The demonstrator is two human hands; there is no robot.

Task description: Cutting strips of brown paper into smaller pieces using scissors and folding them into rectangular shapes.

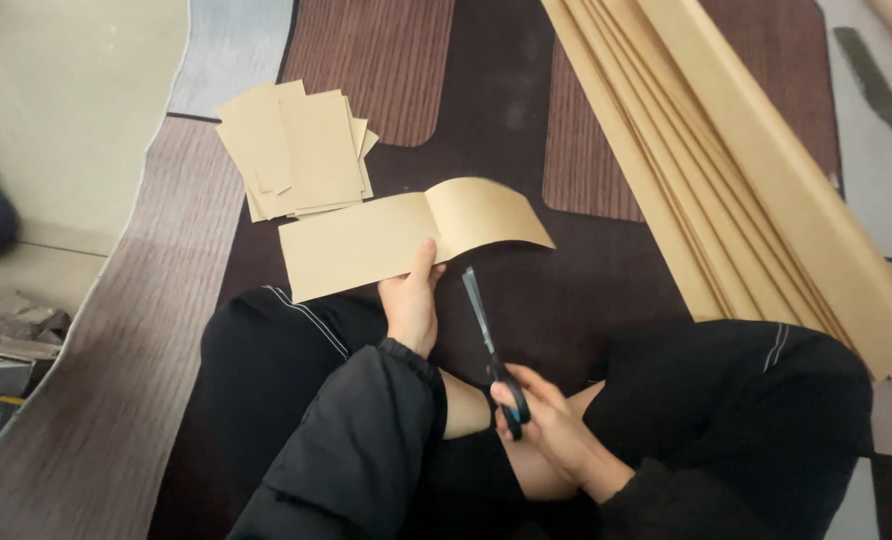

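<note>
My left hand [411, 300] pinches the lower edge of a long strip of brown kraft paper [366, 240], thumb on top; the strip's right end curls upward. My right hand [546, 420] grips black scissors with blue inside the handles [491, 335]. Their blades point up toward the strip, just right of my left thumb, and look nearly closed, a little short of the paper's edge. I sit on the floor with black-trousered knees on either side.
A pile of cut brown paper rectangles [296, 150] lies beyond the strip. A stack of long folded kraft sheets [746, 170] runs diagonally at the right. A knife with a wooden handle [881, 90] lies at top right. A brown striped rug [376, 55] covers the floor.
</note>
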